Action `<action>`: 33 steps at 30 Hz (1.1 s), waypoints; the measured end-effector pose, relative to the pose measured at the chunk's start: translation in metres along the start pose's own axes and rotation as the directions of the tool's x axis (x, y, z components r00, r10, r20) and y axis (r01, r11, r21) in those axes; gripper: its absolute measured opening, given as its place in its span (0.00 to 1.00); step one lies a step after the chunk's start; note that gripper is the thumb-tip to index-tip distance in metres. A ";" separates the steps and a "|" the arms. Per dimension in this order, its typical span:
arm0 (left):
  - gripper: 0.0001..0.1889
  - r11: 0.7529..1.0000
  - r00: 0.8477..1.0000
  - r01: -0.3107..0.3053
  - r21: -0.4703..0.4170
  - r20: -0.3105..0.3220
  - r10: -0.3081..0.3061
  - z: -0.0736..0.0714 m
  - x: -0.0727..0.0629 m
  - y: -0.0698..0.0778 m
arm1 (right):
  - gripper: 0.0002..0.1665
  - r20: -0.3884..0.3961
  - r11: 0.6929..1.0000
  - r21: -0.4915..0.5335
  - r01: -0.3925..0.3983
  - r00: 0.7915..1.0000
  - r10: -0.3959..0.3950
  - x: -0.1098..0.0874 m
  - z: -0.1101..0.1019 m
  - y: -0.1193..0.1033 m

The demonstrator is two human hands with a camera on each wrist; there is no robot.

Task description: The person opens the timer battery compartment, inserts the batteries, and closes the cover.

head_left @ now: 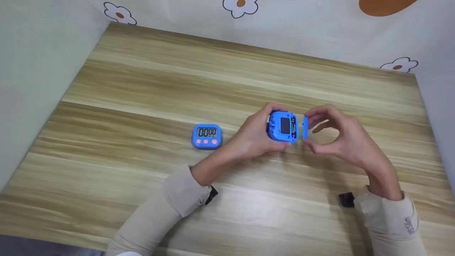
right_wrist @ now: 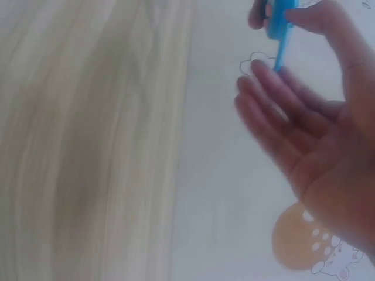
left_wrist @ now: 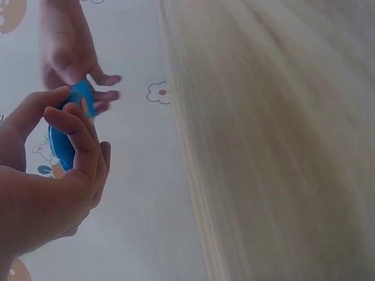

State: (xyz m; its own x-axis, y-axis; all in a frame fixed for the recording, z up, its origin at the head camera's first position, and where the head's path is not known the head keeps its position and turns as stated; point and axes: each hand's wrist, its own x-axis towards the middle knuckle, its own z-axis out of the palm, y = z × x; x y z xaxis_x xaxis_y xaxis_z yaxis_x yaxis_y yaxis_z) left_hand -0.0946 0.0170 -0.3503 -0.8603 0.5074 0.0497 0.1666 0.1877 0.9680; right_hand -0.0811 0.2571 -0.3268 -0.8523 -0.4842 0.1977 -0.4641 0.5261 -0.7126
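My left hand (head_left: pixel 253 133) grips a blue digital timer (head_left: pixel 276 132), thumb and fingers around its edges, its back turned up. In the head view the battery compartment along its right side is uncovered, and a battery (head_left: pixel 293 127) shows inside. Just right of the timer, my right hand (head_left: pixel 350 137) pinches the blue battery cover (head_left: pixel 305 128) between thumb and fingertips, with a narrow gap between cover and timer in the head view. The left wrist view shows the timer (left_wrist: pixel 61 146) edge-on, partly hidden by curled fingers. In the right wrist view the cover (right_wrist: pixel 282 50) appears as a thin blue edge.
A second blue timer (head_left: pixel 207 137), its display reading 0000 above pink buttons, lies face up on the wood-grain table (head_left: pixel 142 89), left of my left forearm. A pale wall covering (head_left: pixel 302 32) with flower prints stands behind the table.
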 end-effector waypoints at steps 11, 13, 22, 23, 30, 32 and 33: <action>0.40 1.000 1.000 -0.010 -0.022 0.021 0.010 0.002 -0.002 -0.001 | 0.36 0.052 0.987 0.160 -0.017 0.999 0.008 0.000 0.005 -0.012; 0.40 1.000 1.000 -0.005 -0.023 0.020 0.006 0.002 -0.002 0.000 | 0.36 0.050 0.983 0.181 -0.033 0.998 0.024 -0.002 0.005 -0.005; 0.40 0.997 0.999 0.028 -0.070 0.021 -0.027 0.003 -0.002 0.003 | 0.33 0.013 0.969 0.220 -0.115 0.993 0.115 -0.005 0.001 0.000; 0.40 0.996 0.999 0.033 -0.078 0.020 -0.031 0.003 -0.002 0.003 | 0.32 0.010 0.967 0.223 -0.123 0.992 0.124 -0.005 0.001 -0.001; 0.38 0.991 0.999 0.040 -0.129 0.013 -0.039 0.003 -0.002 0.005 | 0.32 -0.012 0.956 0.241 -0.170 0.984 0.178 -0.004 -0.001 -0.004; 0.37 0.988 0.999 0.040 -0.150 0.012 -0.039 0.002 -0.003 0.005 | 0.31 -0.021 0.953 0.250 -0.172 0.983 0.183 -0.004 -0.001 -0.004; 0.37 0.985 0.999 0.041 -0.166 0.011 -0.040 0.002 -0.003 0.005 | 0.31 -0.027 0.950 0.260 -0.173 0.982 0.187 -0.004 -0.001 -0.004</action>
State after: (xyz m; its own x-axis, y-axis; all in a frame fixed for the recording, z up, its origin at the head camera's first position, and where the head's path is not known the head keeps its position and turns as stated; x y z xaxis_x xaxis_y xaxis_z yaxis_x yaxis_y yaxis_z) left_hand -0.0901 0.0182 -0.3458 -0.8607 0.5091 0.0082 0.0489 0.0666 0.9966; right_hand -0.0761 0.2574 -0.3239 -0.9302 -0.3585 0.0792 -0.2304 0.4018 -0.8863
